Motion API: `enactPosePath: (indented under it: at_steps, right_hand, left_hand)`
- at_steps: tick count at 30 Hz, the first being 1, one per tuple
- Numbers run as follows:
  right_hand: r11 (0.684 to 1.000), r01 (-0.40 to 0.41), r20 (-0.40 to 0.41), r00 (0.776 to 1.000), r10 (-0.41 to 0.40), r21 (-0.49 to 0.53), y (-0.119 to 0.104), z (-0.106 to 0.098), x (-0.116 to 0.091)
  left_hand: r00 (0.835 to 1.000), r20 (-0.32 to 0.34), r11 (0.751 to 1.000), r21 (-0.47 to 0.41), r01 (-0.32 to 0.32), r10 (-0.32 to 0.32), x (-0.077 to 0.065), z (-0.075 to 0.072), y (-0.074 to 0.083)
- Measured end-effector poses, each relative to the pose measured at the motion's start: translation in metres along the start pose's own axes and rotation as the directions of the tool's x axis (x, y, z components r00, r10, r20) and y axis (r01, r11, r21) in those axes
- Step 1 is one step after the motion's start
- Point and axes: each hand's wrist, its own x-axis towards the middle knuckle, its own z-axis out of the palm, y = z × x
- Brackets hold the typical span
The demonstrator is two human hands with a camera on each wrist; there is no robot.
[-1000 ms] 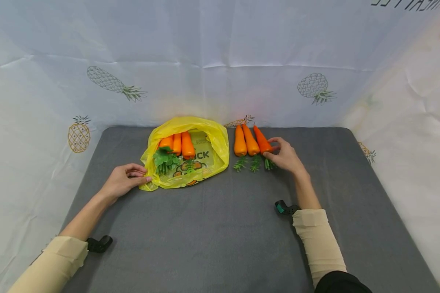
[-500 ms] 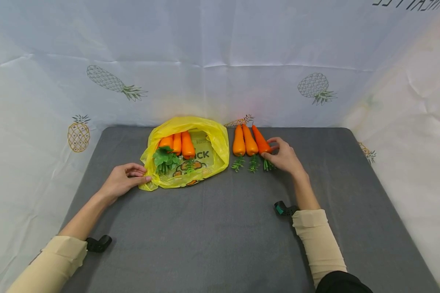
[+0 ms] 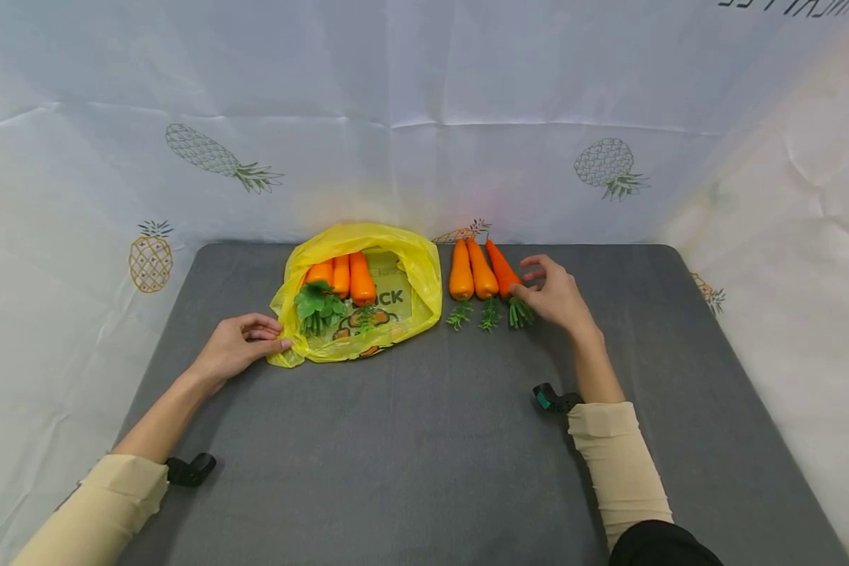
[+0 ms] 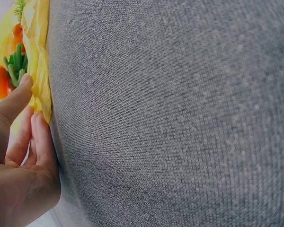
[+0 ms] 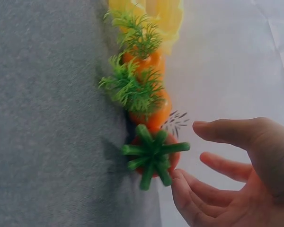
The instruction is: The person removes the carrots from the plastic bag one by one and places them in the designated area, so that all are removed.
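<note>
At the back of the table lies a yellow plastic bag (image 3: 424,303), its mouth facing me. My left hand (image 3: 240,350) pinches the bag's front left edge, thumb inside the mouth and fingers outside, as the left wrist view shows. Several orange carrots (image 3: 362,279) with green tops lie inside. To the right of the bag, three more lie in a row: a left carrot (image 3: 461,271), a middle carrot (image 3: 482,271) and a redder right carrot (image 3: 502,266) with thick green stems. My right hand (image 3: 557,299) is beside the redder one, fingers parted, a fingertip at its side.
The grey table (image 3: 410,440) stretches toward me in front of the bag. A white curtain (image 3: 410,173) with pineapple prints hangs along the back edge. Black wrist devices (image 3: 191,469) sit on both forearms.
The three carrots outside shifted slightly left early on, with my right hand against the redder one. That hand has since loosened and drawn a little right. My left hand keeps its place.
</note>
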Motion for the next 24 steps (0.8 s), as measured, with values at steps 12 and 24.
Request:
enactPosePath:
  at_steps: [12, 24]
  right_hand:
    - [0.995, 0.102, -0.031, 0.994, -0.102, 0.011, -0.021, 0.002, -0.002]
    - [0.989, 0.148, -0.042, 0.988, -0.149, -0.028, -0.048, 0.014, -0.002]
  left_hand:
    - [1.0, -0.006, 1.0, 0.007, 0.001, -0.001, 0.001, -0.001, 0.001]
    - [1.0, 0.0, 1.0, -0.008, 0.0, 0.0, -0.001, -0.002, 0.004]
